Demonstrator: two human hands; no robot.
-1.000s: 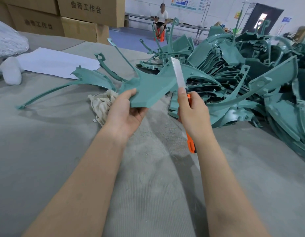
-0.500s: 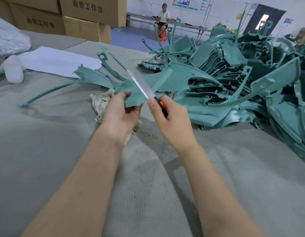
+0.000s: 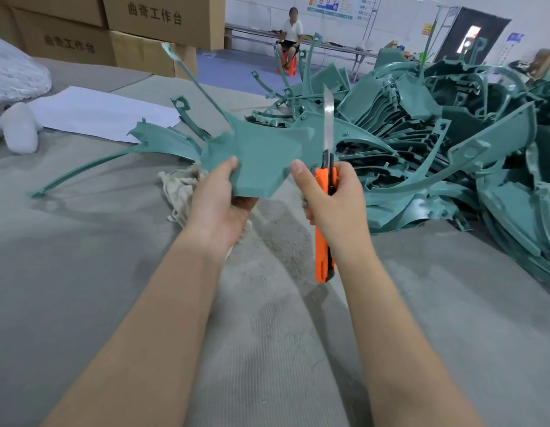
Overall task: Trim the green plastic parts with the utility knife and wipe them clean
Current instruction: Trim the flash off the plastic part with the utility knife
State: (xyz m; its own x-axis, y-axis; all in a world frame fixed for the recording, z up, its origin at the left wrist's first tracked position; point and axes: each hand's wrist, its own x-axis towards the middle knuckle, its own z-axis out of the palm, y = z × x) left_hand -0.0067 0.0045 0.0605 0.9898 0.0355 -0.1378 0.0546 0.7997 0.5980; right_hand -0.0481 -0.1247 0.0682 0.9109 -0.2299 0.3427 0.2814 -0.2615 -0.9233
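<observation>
1. Behind the green part (image 3: 261, 155), stacked cardboard boxes (image 3: 156, 16) read "曲奇工作台".
2. The part, matte teal with thin curved arms, is lifted over the grey table (image 3: 82, 288); the left hand (image 3: 218, 204) grips its near edge, thumb on top.
3. Just right of it, the right hand (image 3: 335, 204) clenches the orange utility knife (image 3: 323, 254), blade (image 3: 328, 124) upright.
4. A rag (image 3: 179, 186) beneath it is partly hidden.

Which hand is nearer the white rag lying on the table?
Left. The left hand, gripping the green part, is directly beside the rag, overlapping its edge in view. The right hand, holding the utility knife, is further right, beyond the part.
</observation>
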